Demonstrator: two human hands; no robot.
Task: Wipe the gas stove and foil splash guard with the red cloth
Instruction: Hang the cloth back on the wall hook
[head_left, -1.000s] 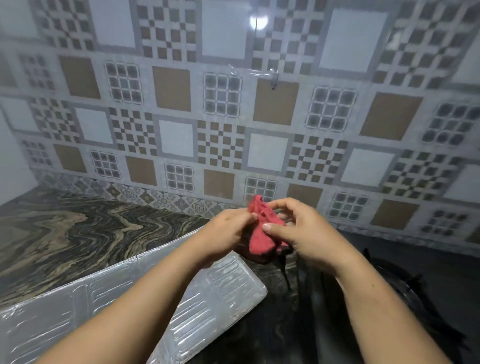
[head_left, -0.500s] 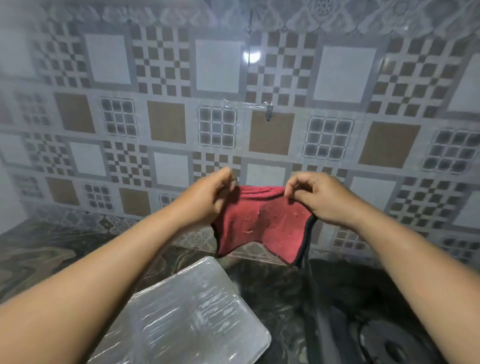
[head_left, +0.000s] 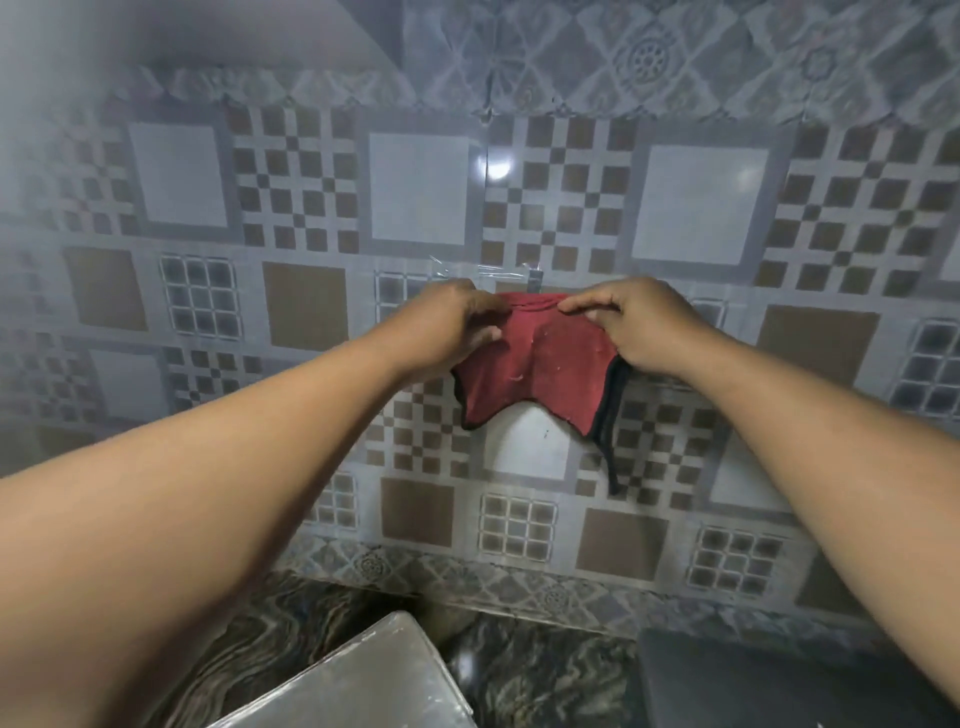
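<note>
Two bare hands hold a red cloth up against a patterned tiled wall. The left hand grips its upper left corner with curled fingers; the right hand pinches the upper right. At six o'clock lies a foil splash guard on a marbled counter; at five o'clock, a dark stove edge.

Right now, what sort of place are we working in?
Most likely a home kitchen: patterned wall tiles, a marbled counter, and a foil guard beside a dark stove.
</note>
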